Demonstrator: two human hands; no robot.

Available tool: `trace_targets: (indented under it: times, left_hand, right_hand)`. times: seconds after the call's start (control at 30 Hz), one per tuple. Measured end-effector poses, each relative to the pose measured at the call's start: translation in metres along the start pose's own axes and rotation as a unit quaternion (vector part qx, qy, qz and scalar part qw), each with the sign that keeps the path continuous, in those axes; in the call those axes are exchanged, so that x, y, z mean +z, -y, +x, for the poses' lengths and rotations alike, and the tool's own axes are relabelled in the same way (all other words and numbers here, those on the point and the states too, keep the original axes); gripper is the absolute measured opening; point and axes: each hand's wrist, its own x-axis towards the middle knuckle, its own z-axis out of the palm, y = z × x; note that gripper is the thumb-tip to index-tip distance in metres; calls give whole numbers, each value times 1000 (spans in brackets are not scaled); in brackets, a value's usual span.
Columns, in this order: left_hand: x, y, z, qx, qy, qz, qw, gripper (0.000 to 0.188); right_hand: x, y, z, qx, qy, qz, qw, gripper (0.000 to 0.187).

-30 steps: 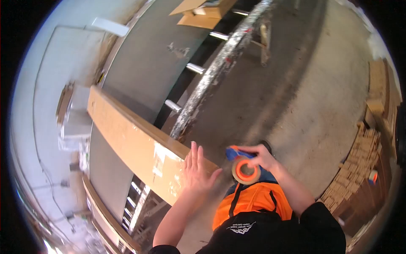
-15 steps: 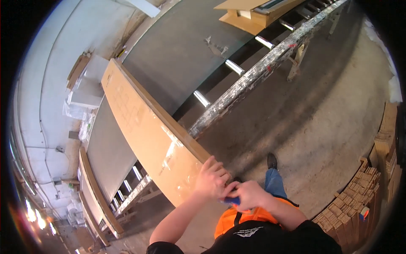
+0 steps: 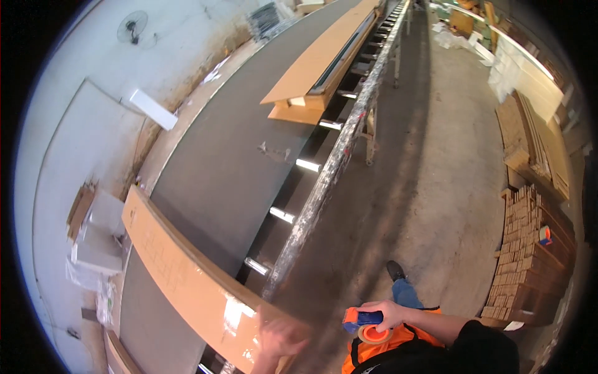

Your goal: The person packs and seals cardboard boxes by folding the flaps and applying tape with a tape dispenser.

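Note:
My right hand (image 3: pixel 391 313) is closed around an orange-and-blue tape dispenser (image 3: pixel 356 319), held in front of my orange apron. A roll of tape with an orange core (image 3: pixel 375 335) shows on the dispenser's underside. Beside the near end of a long, flat brown carton (image 3: pixel 180 274) is my left hand (image 3: pixel 281 336), blurred, with the thumb apart from the fingers. It seems to touch the carton's end. Shiny clear tape (image 3: pixel 235 315) lies across the carton's top near that hand. The carton rests slantwise over a dark-topped conveyor table.
Along the dark table (image 3: pixel 218 162) runs a paint-spattered rail (image 3: pixel 324 187) with metal rollers (image 3: pixel 308 165). Farther up lies another long carton (image 3: pixel 324 56), its end open. Stacked cardboard pieces (image 3: pixel 520 255) stand at right, with another tape dispenser (image 3: pixel 545 235) on them. A fan hangs on the left wall.
My hands, together at the carton's near end before, have parted. The right one has drawn back with the dispenser; the left stays near the carton's end. My view has swung toward the table's far end.

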Motion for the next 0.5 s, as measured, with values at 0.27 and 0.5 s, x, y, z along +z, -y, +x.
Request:
trace_targets:
  times: [0.27,0.5]
  left_hand:
    - [-45,44,-31,-17,-2,130,991,60]
    - [-7,-7,46,-174,133,191,957,68]
  right_hand:
    - [-19,35,28,-81,-40,-73,993,84]
    - [-130,25,-44,-68,-193,-72,976,86]
